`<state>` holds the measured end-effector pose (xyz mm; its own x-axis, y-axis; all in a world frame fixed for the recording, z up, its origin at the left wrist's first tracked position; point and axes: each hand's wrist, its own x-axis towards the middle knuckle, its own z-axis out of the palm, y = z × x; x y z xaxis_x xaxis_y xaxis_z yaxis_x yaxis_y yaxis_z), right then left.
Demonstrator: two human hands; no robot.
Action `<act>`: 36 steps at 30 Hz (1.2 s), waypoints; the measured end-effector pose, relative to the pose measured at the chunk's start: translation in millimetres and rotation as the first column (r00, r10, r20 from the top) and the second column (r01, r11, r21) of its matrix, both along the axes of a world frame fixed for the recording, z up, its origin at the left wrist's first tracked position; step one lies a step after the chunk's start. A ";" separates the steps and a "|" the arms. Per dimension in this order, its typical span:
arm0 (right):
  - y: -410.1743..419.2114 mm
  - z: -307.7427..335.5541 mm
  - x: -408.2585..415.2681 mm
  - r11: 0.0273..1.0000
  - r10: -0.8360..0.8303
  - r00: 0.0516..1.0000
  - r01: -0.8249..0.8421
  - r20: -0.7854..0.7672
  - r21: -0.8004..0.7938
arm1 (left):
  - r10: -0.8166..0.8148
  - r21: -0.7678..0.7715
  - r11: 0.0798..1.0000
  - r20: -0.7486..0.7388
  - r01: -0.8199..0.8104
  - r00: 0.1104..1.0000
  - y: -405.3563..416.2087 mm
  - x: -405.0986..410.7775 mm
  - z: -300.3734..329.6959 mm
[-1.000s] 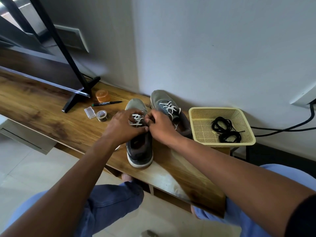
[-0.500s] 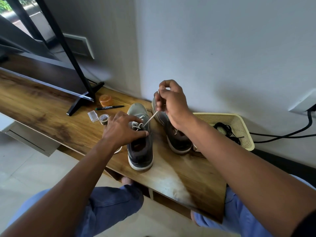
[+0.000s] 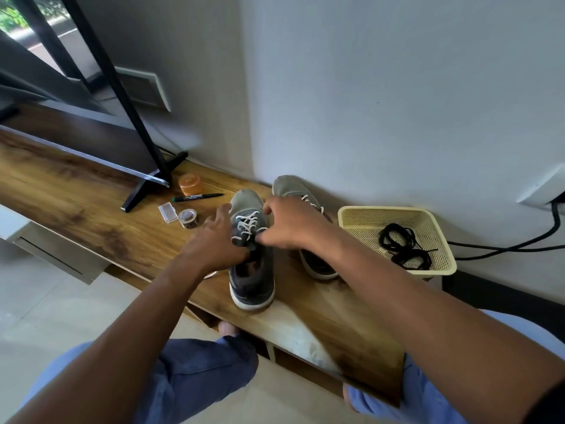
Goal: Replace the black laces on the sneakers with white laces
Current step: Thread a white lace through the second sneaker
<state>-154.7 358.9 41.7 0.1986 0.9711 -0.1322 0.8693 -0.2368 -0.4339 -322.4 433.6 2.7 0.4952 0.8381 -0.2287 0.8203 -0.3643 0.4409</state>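
Observation:
Two grey sneakers stand on the wooden bench. The near sneaker (image 3: 251, 280) carries a white lace (image 3: 246, 222) crossed through its eyelets. My left hand (image 3: 214, 244) holds this shoe at its left side, thumb by the tongue and index finger stretched forward. My right hand (image 3: 293, 226) is low over the shoe's right side, thumb and fingers pinching the white lace near the upper eyelets. The far sneaker (image 3: 286, 185) is mostly hidden behind my right hand; a bit of white lace shows on it. The black laces (image 3: 403, 247) lie coiled in a cream basket (image 3: 440, 267) at the right.
An orange jar (image 3: 190, 184), a black marker (image 3: 198, 197), a small clear box (image 3: 168, 212) and a tape roll (image 3: 187, 216) lie left of the shoes. A black stand foot (image 3: 143, 185) and a dark panel are at the far left. A black cable (image 3: 504, 247) runs along the wall.
My right hand, raised high and pulling the white lace taut half a second ago, has come back down to the near sneaker's eyelets. The left hand stays on the shoe.

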 end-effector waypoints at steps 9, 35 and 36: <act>4.1 -41.9 -38.0 0.975 -0.119 0.986 0.094 0.118 0.204 | 0.126 0.339 0.935 -0.037 -0.106 0.991 -16.0 24.2 -14.4; 29.2 -63.8 -19.3 0.941 -0.264 0.961 0.276 -0.085 0.196 | 0.193 0.353 0.899 0.211 -0.259 0.958 5.9 8.4 -20.6; 28.8 -65.2 -19.1 0.943 -0.259 0.963 0.268 -0.071 0.196 | 0.179 0.346 0.907 0.198 -0.239 0.964 5.3 7.7 -22.4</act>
<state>-173.8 387.7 -23.5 0.4491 0.8923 0.0468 0.7669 -0.3581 -0.5326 -314.7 438.9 -19.7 0.3037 0.9359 0.1784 0.8259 -0.3519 0.4405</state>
